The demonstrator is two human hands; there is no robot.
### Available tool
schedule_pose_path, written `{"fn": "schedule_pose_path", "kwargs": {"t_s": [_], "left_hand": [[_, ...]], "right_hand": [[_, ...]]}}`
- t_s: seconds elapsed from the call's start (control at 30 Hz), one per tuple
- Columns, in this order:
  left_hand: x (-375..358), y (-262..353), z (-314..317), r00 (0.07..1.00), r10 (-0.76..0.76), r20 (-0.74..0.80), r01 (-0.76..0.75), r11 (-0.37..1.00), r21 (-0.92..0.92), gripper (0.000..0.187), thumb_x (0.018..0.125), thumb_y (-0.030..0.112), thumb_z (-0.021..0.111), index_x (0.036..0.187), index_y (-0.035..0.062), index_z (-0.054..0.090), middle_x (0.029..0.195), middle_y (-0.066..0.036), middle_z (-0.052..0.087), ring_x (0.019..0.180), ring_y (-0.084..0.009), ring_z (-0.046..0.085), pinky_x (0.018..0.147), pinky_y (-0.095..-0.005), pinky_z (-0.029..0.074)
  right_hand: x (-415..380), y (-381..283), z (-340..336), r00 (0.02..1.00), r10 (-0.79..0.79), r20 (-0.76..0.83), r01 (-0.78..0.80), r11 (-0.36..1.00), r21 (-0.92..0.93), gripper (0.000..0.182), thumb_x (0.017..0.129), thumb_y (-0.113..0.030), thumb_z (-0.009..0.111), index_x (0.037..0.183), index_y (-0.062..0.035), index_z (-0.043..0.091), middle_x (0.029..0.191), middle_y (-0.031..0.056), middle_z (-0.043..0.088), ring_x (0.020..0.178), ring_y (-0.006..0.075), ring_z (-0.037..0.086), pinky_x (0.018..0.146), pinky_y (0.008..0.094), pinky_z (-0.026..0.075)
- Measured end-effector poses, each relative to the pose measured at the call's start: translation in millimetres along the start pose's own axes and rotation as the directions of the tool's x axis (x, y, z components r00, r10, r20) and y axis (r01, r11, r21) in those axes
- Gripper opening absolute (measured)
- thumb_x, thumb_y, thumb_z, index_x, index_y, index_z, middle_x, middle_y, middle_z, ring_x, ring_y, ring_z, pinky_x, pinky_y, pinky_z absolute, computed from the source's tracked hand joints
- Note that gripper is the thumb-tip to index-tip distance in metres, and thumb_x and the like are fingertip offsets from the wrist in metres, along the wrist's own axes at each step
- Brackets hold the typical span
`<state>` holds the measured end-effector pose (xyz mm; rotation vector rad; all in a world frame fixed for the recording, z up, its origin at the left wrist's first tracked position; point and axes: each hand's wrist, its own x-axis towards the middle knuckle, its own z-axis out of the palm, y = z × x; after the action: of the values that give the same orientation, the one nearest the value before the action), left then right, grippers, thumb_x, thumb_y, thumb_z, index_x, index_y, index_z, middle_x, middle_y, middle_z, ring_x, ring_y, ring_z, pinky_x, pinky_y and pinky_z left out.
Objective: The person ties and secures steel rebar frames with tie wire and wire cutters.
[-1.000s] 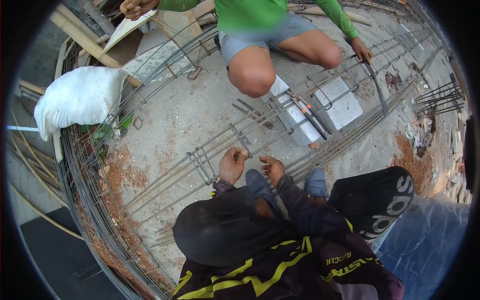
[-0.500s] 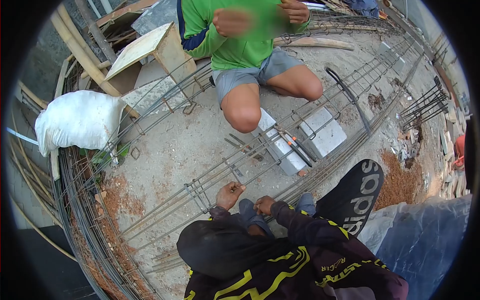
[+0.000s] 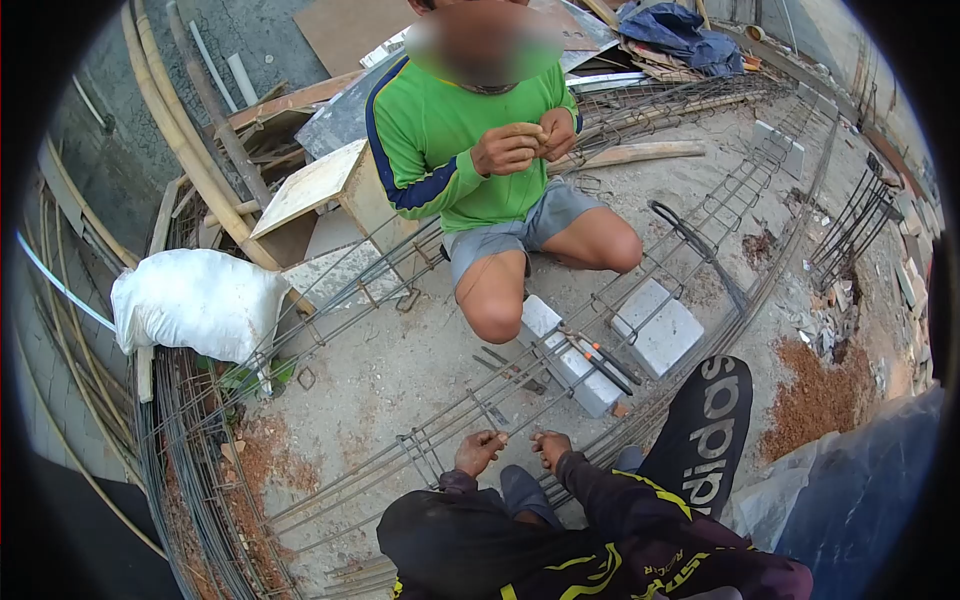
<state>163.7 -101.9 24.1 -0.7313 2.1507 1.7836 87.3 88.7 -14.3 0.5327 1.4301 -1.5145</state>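
Observation:
My left hand (image 3: 480,452) is closed, fingertips pressed together, just beside the long rebar cage (image 3: 470,405); what it holds, if anything, is too small to name. My right hand (image 3: 550,448) is closed too, a short way to its right, with its contents too small to make out. A square stirrup (image 3: 420,455) sits around the cage bars left of my hands. Pliers with orange and black handles (image 3: 600,358) rest on a pale block (image 3: 575,360) beneath the cage, with a second pale block (image 3: 657,328) beside it.
A person in a green shirt (image 3: 460,140) sits across the cage, both hands together at the chest. At left are a white sack (image 3: 200,303), bundled rods (image 3: 185,470) and a wooden box (image 3: 315,190). Black bent bars (image 3: 850,225) stand at right, near reddish soil (image 3: 815,395).
The view has tilted up, so the scene sits lower. My hands have moved slightly apart. The other person's hands, formerly apart, are now together.

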Motion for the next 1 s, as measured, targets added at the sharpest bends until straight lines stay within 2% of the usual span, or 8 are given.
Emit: {"fn": "schedule_pose_path", "kwargs": {"t_s": [0.23, 0.4, 0.67, 0.73, 0.83, 0.9, 0.97, 1.0], "left_hand": [[-4, 6, 1, 0.998, -0.030, -0.050, 0.035, 0.996, 0.086, 0.038, 0.085, 0.036, 0.067, 0.092, -0.0012, 0.067, 0.077, -0.006, 0.066, 0.063, -0.0132, 0.059, 0.059, -0.0270, 0.048], [-8, 9, 2, 0.998, -0.026, -0.053, 0.029, 0.997, 0.070, 0.042, 0.084, 0.044, 0.065, 0.091, 0.0027, 0.068, 0.079, -0.005, 0.066, 0.065, -0.0141, 0.061, 0.062, -0.0301, 0.049], [-6, 0, 3, 0.998, 0.036, -0.057, -0.029, 0.993, 0.115, 0.046, 0.086, 0.049, 0.061, 0.091, 0.0041, 0.069, 0.077, -0.005, 0.067, 0.063, -0.0141, 0.060, 0.059, -0.0317, 0.048], [-6, 2, 3, 0.998, 0.006, -0.061, 0.005, 0.983, 0.186, 0.047, 0.085, 0.051, 0.061, 0.093, 0.0050, 0.069, 0.080, -0.004, 0.068, 0.066, -0.0138, 0.061, 0.060, -0.0316, 0.048], [-10, 7, 5, 0.998, 0.002, -0.063, 0.010, 0.979, 0.202, 0.048, 0.085, 0.052, 0.061, 0.095, 0.0057, 0.069, 0.081, -0.003, 0.068, 0.067, -0.0135, 0.061, 0.061, -0.0311, 0.048], [-12, 9, 6, 0.998, 0.006, -0.056, 0.007, 0.976, 0.217, 0.050, 0.084, 0.053, 0.061, 0.098, 0.0058, 0.068, 0.081, -0.003, 0.068, 0.072, -0.0138, 0.061, 0.066, -0.0310, 0.047], [-9, 5, 5, 0.999, 0.014, -0.049, -0.003, 0.975, 0.221, 0.050, 0.084, 0.053, 0.060, 0.098, 0.0056, 0.068, 0.082, -0.004, 0.068, 0.074, -0.0143, 0.061, 0.069, -0.0315, 0.047], [-13, 8, 5, 0.999, 0.010, -0.045, 0.001, 0.975, 0.224, 0.051, 0.084, 0.053, 0.060, 0.099, 0.0054, 0.068, 0.083, -0.005, 0.068, 0.075, -0.0150, 0.062, 0.070, -0.0320, 0.047]], "right_hand": [[1, -8, 44, 0.980, -0.028, 0.195, 0.017, 0.998, 0.056, 0.039, 0.094, -0.022, 0.055, 0.127, -0.0015, 0.055, 0.091, 0.0079, 0.065, 0.054, 0.0115, 0.045, 0.044, 0.0283, 0.038], [-12, 4, 42, 0.999, -0.043, -0.014, 0.041, 0.994, -0.101, 0.043, 0.094, -0.030, 0.056, 0.134, -0.0122, 0.052, 0.077, 0.0069, 0.060, 0.043, 0.0122, 0.038, 0.040, 0.0306, 0.037], [-15, 15, 21, 1.000, 0.004, -0.007, -0.007, 0.883, -0.469, 0.022, 0.082, -0.017, 0.066, 0.099, -0.0029, 0.068, 0.071, 0.0054, 0.056, 0.049, 0.0157, 0.044, 0.043, 0.0331, 0.037], [9, 33, 3, 0.978, -0.107, 0.177, 0.195, 0.757, -0.624, 0.020, 0.084, -0.016, 0.063, 0.098, -0.0031, 0.067, 0.070, 0.0049, 0.055, 0.049, 0.0148, 0.044, 0.042, 0.0325, 0.035], [54, 70, -16, 0.639, -0.337, 0.691, 0.757, 0.118, -0.642, 0.018, 0.086, -0.015, 0.058, 0.097, -0.0033, 0.066, 0.069, 0.0042, 0.053, 0.049, 0.0135, 0.043, 0.041, 0.0316, 0.033], [37, 61, -17, 0.780, -0.310, 0.543, 0.623, 0.456, -0.636, 0.019, 0.088, -0.015, 0.054, 0.098, -0.0041, 0.066, 0.067, 0.0028, 0.050, 0.048, 0.0124, 0.041, 0.040, 0.0305, 0.031], [-34, 23, 5, 0.972, -0.031, 0.233, 0.143, 0.864, -0.482, 0.021, 0.090, -0.016, 0.051, 0.099, -0.0049, 0.066, 0.065, 0.0014, 0.047, 0.046, 0.0115, 0.037, 0.039, 0.0293, 0.028], [-34, 24, 5, 0.971, -0.027, 0.236, 0.147, 0.850, -0.506, 0.020, 0.089, -0.016, 0.051, 0.098, -0.0049, 0.066, 0.064, 0.0008, 0.045, 0.045, 0.0112, 0.035, 0.039, 0.0290, 0.026]]}}
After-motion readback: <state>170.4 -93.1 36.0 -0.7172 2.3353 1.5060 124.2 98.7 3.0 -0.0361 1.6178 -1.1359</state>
